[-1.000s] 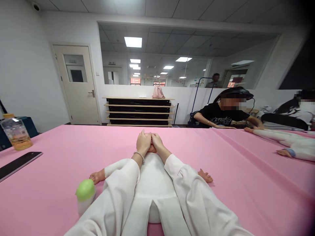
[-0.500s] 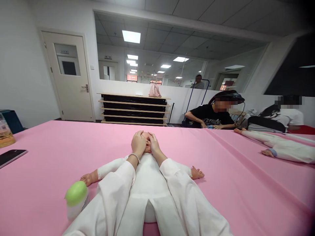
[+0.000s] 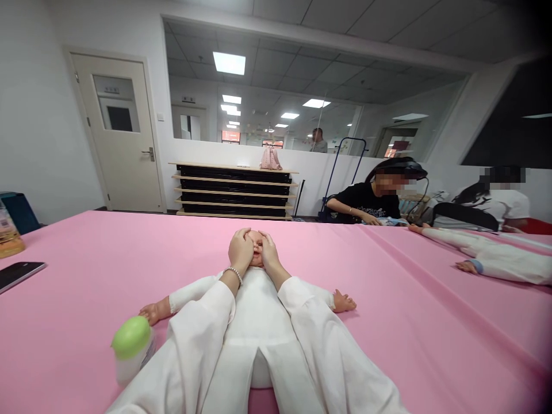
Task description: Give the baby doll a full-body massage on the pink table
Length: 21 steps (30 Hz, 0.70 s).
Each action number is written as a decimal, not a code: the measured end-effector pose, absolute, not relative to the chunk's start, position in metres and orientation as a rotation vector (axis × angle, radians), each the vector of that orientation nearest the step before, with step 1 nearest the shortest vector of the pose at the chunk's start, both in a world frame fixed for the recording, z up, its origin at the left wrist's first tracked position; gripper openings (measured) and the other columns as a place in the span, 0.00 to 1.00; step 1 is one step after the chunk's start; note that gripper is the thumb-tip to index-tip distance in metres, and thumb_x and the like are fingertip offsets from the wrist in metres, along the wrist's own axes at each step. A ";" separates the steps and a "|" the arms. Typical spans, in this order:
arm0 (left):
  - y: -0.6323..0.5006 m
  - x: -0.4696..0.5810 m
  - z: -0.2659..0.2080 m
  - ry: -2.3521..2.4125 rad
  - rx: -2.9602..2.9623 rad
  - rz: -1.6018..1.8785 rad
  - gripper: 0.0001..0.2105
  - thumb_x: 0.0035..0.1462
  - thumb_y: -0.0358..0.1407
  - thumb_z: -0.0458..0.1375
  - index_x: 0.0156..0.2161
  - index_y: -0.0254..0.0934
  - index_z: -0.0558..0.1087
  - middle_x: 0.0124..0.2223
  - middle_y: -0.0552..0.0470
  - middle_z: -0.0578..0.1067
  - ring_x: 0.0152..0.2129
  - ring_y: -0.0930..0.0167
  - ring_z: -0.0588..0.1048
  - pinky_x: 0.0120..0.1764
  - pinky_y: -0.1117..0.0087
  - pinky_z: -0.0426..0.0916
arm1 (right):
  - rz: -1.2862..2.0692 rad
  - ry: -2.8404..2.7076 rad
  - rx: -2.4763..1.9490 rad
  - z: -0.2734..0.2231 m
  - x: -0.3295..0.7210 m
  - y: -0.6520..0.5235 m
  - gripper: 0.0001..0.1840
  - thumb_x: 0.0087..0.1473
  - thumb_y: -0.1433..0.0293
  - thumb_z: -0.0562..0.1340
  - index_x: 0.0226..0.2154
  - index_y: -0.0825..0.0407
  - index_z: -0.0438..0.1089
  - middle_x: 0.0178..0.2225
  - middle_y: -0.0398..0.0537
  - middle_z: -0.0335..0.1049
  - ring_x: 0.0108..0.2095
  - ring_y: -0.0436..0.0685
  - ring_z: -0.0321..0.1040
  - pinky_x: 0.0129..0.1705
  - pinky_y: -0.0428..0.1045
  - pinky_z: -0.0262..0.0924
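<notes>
A baby doll (image 3: 264, 313) in white clothing lies on its back in front of me, arms spread to both sides. My left hand (image 3: 240, 251) is cupped around the left side of its head, fingers together and curved over the top. On the other side of the head (image 3: 257, 261), my right hand (image 3: 269, 253) is wrapped in the same way. Between my palms, part of the doll's face shows. My thumbs are mostly hidden. A white bottle with a green cap (image 3: 133, 345) stands near the doll's hand at left, close to my left sleeve.
Pink cloth (image 3: 107, 253) covers the table. A phone (image 3: 21, 275) and a bottle of amber liquid (image 3: 9, 233) are at the left edge. Another doll (image 3: 500, 253) lies at right. Beyond the table sit a person in black (image 3: 375, 198) and a person in white (image 3: 504, 198).
My hands have parted slightly, so more of the doll's face shows between them. Behind the glass, a person has moved left. The person in black has shifted their hands.
</notes>
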<state>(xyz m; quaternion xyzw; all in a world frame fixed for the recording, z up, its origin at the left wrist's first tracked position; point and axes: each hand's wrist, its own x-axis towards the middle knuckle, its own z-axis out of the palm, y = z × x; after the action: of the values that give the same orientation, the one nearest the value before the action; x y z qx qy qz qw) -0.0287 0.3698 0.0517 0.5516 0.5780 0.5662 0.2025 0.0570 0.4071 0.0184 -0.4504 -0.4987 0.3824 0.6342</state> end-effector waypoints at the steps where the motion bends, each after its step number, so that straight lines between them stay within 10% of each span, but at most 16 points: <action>1: 0.370 -0.029 0.052 1.608 1.531 1.578 0.17 0.55 0.28 0.43 0.44 0.36 0.71 0.50 0.50 0.71 0.48 0.69 0.67 0.50 0.69 0.61 | 0.867 -1.135 -1.046 0.019 0.057 0.407 0.17 0.46 0.67 0.51 0.38 0.51 0.68 0.46 0.48 0.68 0.49 0.57 0.62 0.53 0.53 0.53; 21: 0.370 -0.027 0.048 1.662 1.625 1.565 0.17 0.54 0.29 0.44 0.45 0.37 0.70 0.50 0.50 0.70 0.49 0.68 0.66 0.51 0.67 0.61 | 0.851 -1.139 -1.082 0.021 0.058 0.403 0.18 0.45 0.70 0.50 0.39 0.51 0.68 0.47 0.47 0.68 0.50 0.55 0.61 0.53 0.51 0.53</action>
<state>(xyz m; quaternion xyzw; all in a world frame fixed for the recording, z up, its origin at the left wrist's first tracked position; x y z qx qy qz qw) -0.0273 0.3705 0.0483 0.5716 0.5847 0.5504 0.1687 0.0580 0.4029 0.0212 -0.4717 -0.4969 0.3711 0.6268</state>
